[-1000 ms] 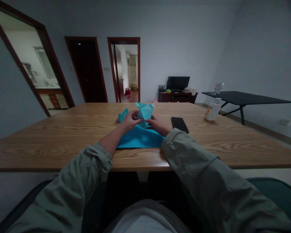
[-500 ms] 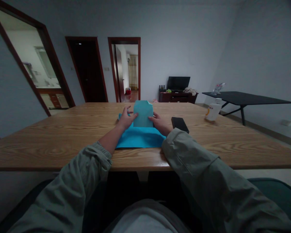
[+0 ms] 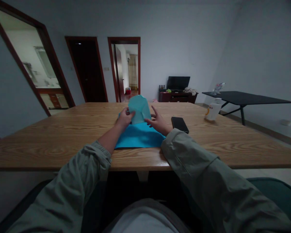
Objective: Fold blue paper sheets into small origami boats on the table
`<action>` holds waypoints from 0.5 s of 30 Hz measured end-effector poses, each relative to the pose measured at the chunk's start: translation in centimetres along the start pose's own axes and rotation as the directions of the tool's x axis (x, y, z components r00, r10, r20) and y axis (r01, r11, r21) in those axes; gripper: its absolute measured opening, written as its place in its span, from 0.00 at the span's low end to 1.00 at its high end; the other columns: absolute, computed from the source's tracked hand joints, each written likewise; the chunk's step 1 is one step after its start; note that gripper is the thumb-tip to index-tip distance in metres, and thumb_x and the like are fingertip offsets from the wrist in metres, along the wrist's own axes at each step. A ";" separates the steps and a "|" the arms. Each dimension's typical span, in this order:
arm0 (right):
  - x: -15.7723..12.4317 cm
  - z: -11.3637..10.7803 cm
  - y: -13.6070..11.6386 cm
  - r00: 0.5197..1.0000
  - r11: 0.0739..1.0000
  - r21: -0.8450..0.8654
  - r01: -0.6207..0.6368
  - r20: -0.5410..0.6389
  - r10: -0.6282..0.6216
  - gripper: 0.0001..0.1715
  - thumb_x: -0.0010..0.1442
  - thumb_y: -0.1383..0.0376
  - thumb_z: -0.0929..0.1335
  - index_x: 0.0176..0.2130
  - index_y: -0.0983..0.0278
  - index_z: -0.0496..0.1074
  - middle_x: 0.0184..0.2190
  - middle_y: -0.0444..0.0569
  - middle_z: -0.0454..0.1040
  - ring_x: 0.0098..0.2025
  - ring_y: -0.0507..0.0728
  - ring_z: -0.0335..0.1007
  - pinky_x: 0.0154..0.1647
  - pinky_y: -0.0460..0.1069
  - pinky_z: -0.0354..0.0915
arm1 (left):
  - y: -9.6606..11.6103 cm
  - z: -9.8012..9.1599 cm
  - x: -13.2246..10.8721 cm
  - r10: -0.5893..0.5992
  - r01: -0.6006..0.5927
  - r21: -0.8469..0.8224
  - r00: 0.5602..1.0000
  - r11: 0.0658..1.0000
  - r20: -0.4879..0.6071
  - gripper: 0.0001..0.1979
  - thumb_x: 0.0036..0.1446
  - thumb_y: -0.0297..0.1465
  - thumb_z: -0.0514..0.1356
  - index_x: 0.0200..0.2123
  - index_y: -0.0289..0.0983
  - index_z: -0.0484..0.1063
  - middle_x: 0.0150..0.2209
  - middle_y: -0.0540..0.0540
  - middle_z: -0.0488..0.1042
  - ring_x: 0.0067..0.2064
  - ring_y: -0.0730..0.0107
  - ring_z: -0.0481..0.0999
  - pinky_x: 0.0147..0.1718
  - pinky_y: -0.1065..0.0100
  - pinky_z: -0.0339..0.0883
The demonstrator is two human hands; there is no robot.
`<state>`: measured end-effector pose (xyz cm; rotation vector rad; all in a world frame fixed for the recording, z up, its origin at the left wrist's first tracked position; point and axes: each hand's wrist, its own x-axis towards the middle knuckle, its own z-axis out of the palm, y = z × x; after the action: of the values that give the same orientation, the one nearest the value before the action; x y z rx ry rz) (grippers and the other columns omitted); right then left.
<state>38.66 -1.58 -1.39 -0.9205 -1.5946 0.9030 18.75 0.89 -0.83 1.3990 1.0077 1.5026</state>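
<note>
Folded paper (image 3: 140, 109), pale blue, stood upright just above the middle of the desk (image 3: 63, 136), its rounded top towards the far side and its lower edge over a flat blue sheet (image 3: 138, 138) that lay nearer the desk's near edge. The left hand (image 3: 124, 119) pinched the piece's left edge between thumb and fingers (image 3: 130, 113). The right hand (image 3: 159, 123) lay at the lower right corner with its fingers spread and the forefinger lifted; whether the thumb actually touched the paper could not be told. Judged from its look, the piece was very light, thin and pliant, easily creased or torn, and stiffest along its folds; it was best taken lightly at the side edges or creases, not across the flat face. A dark smartphone (image 3: 179, 124) lay just right of the right hand, and a white bottle (image 3: 212, 110) stood well apart towards the far right.
</note>
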 end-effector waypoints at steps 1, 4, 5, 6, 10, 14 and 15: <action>0.0 0.0 0.1 1.000 1.000 -0.005 0.010 0.003 -0.010 0.58 0.47 0.59 0.75 0.68 0.54 0.45 0.44 0.50 0.75 0.25 0.51 0.71 0.21 0.46 0.68 | 0.0 0.0 0.0 -0.004 0.004 0.003 1.000 1.000 -0.006 0.19 0.51 0.38 0.65 0.44 0.39 0.66 0.36 0.46 0.77 0.31 0.68 0.75 0.28 0.68 0.71; 0.2 0.0 0.3 0.999 0.999 -0.033 0.033 0.030 -0.032 0.42 0.51 0.58 0.73 0.62 0.58 0.59 0.39 0.47 0.75 0.26 0.51 0.71 0.22 0.46 0.68 | -0.1 0.1 0.1 0.013 -0.013 0.004 1.000 1.000 0.022 0.22 0.49 0.39 0.67 0.46 0.39 0.65 0.38 0.45 0.77 0.33 0.66 0.76 0.31 0.65 0.72; 0.2 -0.1 0.3 0.998 0.998 -0.057 0.040 0.042 -0.037 0.36 0.52 0.58 0.72 0.58 0.59 0.63 0.38 0.48 0.75 0.26 0.51 0.71 0.22 0.46 0.67 | -0.1 0.1 0.1 0.033 -0.033 0.002 0.999 0.999 0.035 0.24 0.48 0.39 0.67 0.46 0.39 0.65 0.39 0.45 0.77 0.35 0.65 0.77 0.34 0.64 0.72; 0.1 -0.1 0.3 0.998 0.995 -0.091 0.050 0.054 -0.045 0.31 0.53 0.57 0.72 0.55 0.61 0.67 0.39 0.49 0.75 0.27 0.51 0.71 0.22 0.46 0.67 | -0.2 0.1 0.1 0.058 -0.058 0.004 0.998 0.998 0.039 0.24 0.48 0.39 0.67 0.47 0.39 0.65 0.40 0.44 0.77 0.37 0.64 0.77 0.36 0.64 0.72; -0.3 0.0 0.1 0.980 0.949 -0.254 0.187 0.116 -0.162 0.26 0.51 0.57 0.73 0.49 0.62 0.72 0.45 0.51 0.74 0.31 0.53 0.71 0.30 0.48 0.70 | -0.3 0.1 0.2 0.132 -0.131 0.049 0.991 0.990 -0.006 0.21 0.50 0.38 0.65 0.46 0.38 0.67 0.41 0.44 0.77 0.41 0.64 0.77 0.40 0.64 0.71; -0.4 0.0 0.1 0.943 0.898 -0.300 0.322 0.190 -0.274 0.24 0.52 0.60 0.73 0.50 0.61 0.74 0.50 0.52 0.72 0.38 0.54 0.72 0.40 0.50 0.71 | -0.3 0.1 0.3 0.123 -0.121 0.058 0.992 0.991 -0.017 0.19 0.53 0.39 0.63 0.46 0.39 0.66 0.40 0.46 0.76 0.40 0.65 0.76 0.39 0.65 0.70; -0.4 0.0 0.2 0.935 0.887 -0.311 0.341 0.207 -0.287 0.21 0.54 0.61 0.72 0.48 0.61 0.75 0.51 0.53 0.71 0.39 0.55 0.72 0.41 0.51 0.70 | -0.3 0.1 0.3 0.119 -0.118 0.061 0.993 0.991 -0.016 0.19 0.53 0.39 0.63 0.46 0.39 0.66 0.39 0.46 0.76 0.39 0.65 0.76 0.38 0.66 0.70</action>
<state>38.71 -1.86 -1.68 -0.8045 -2.0119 0.4824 18.87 1.27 -1.03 1.5124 1.0037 1.5862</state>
